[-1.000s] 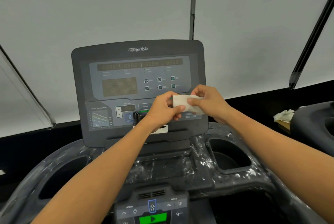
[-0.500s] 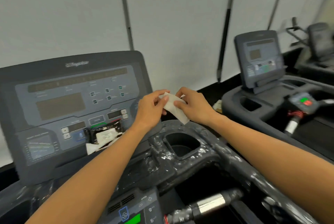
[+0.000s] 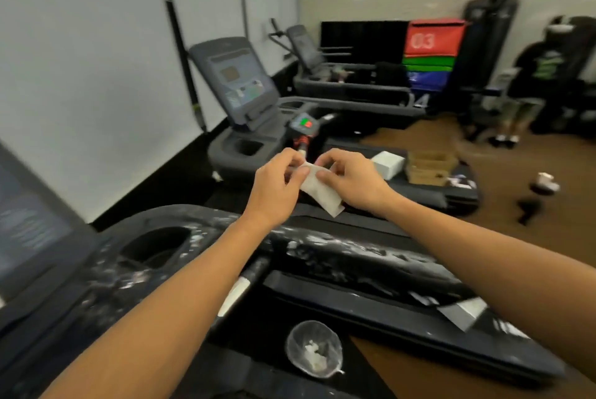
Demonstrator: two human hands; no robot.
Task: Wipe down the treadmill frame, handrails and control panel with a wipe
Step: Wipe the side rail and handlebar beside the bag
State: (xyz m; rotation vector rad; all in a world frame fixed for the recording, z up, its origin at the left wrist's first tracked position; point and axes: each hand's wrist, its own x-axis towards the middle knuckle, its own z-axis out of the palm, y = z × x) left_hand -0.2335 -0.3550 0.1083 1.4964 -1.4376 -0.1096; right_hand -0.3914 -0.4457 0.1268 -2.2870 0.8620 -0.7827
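Observation:
A small white wipe packet (image 3: 321,192) hangs in the air between both hands, above the right handrail (image 3: 338,250) of the dark treadmill. My left hand (image 3: 277,187) pinches its upper left corner. My right hand (image 3: 350,181) pinches the top edge just to the right. The handrail and the frame around the cup holder (image 3: 158,245) are smeared with white streaks. The control panel (image 3: 29,231) shows only at the far left, blurred.
A clear plastic bag with white scraps (image 3: 314,348) lies on the treadmill side rail below. A second treadmill (image 3: 245,98) stands to the right, with a white box (image 3: 388,165) and cardboard trays (image 3: 430,166) on its belt. Coloured boxes and gym gear stand at the back.
The view has swung to the right, away from the control panel toward the right handrail and the room. Both hands still hold the packet, now over the handrail.

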